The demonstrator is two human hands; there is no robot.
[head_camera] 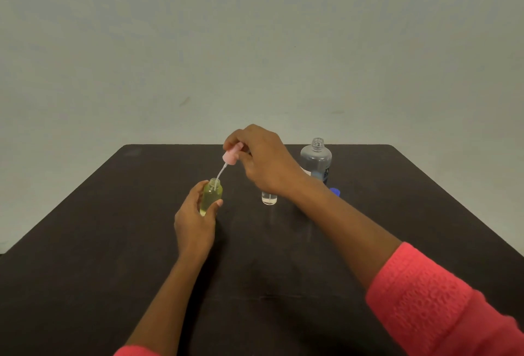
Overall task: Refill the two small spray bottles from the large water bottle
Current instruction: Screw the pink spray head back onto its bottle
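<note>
My left hand grips a small yellow-green spray bottle standing on the dark table. Above it, my right hand pinches the pink spray head, tilted, with the tip of its thin dip tube inside the bottle's open neck. A second small clear bottle stands just right of centre, its upper part hidden behind my right wrist. The large water bottle stands uncapped at the back right, with its blue cap on the table beside it.
The table's far edge runs just behind the bottles, against a plain pale wall. Dark tabletop stretches to the left and in front of my hands.
</note>
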